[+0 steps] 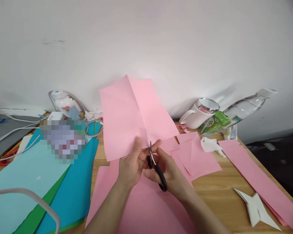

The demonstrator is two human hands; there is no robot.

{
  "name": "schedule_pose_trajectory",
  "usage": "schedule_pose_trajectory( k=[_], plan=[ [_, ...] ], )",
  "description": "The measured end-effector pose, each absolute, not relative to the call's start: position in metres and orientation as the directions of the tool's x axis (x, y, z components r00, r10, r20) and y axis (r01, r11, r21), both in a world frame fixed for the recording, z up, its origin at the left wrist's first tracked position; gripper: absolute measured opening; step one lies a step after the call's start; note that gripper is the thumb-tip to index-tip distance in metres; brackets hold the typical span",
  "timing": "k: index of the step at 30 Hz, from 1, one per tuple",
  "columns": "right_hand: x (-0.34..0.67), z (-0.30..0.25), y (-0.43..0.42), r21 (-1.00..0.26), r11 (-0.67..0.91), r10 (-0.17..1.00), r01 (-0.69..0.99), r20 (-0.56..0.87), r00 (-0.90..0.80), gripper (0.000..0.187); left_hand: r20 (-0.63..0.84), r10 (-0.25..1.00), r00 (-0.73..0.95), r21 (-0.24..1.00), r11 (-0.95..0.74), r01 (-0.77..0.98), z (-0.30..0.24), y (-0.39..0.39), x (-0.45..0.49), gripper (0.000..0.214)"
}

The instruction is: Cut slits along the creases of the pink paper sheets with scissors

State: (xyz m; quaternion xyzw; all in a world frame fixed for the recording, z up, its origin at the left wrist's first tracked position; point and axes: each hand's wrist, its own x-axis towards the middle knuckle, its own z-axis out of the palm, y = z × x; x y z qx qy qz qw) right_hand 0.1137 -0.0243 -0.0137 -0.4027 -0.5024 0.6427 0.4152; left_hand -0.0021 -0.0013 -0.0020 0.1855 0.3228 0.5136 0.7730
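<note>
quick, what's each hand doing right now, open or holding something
Left hand: closed on the creased pink sheet, thumb on top.
Right hand: holding the black-handled scissors.

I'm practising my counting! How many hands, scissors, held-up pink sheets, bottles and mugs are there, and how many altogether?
Hands: 2, the left hand and the right hand
Scissors: 1 pair
Held-up pink sheet: 1
Bottles: 2, a white bottle and a clear bottle
Mug: 1
Total: 7
</note>
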Motion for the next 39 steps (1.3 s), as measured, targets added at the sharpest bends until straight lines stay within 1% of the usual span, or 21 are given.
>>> schedule_pose_trajectory(
  k=[4, 8, 12, 17, 23, 32, 39],
  plan=[
    [0.1134, -0.014, -0.0248, -0.979, -0.157, 0.937, -0.128, -0.107, -0.332, 0.046, -0.279, 0.913, 0.298, 0.622, 0.408, -0.668, -0.0004, -0.0014, -0.0022, 0.054],
    [0.1114, -0.012, -0.0252, -0.969, -0.179, 0.937, -0.169, -0.116, -0.331, 0.049, -0.28, 0.912, 0.3, 0.637, 0.411, -0.652, 0.0008, -0.0018, -0.0022, 0.056],
    [0.1107, -0.0102, -0.0245, -0.96, -0.193, 0.929, -0.201, -0.112, -0.354, 0.048, -0.306, 0.903, 0.302, 0.652, 0.429, -0.625, 0.001, -0.0021, -0.0026, 0.057],
    [0.1134, -0.0108, -0.0244, -0.975, -0.144, 0.933, -0.17, -0.076, -0.353, 0.046, -0.291, 0.915, 0.28, 0.645, 0.404, -0.649, -0.0002, -0.0016, -0.0026, 0.059],
    [0.1142, -0.0106, -0.0245, -0.981, -0.152, 0.936, -0.124, -0.103, -0.335, 0.047, -0.289, 0.914, 0.285, 0.647, 0.406, -0.645, -0.001, -0.0011, -0.0022, 0.061],
    [0.1132, -0.0103, -0.0227, -0.98, -0.14, 0.941, -0.139, -0.088, -0.327, 0.047, -0.304, 0.913, 0.271, 0.691, 0.407, -0.597, 0.0026, -0.0018, -0.0021, 0.053],
    [0.1143, -0.0147, -0.0223, -0.983, -0.13, 0.942, -0.132, -0.081, -0.326, 0.048, -0.3, 0.92, 0.251, 0.706, 0.391, -0.591, 0.0036, -0.0018, -0.0005, 0.052]
  ],
)
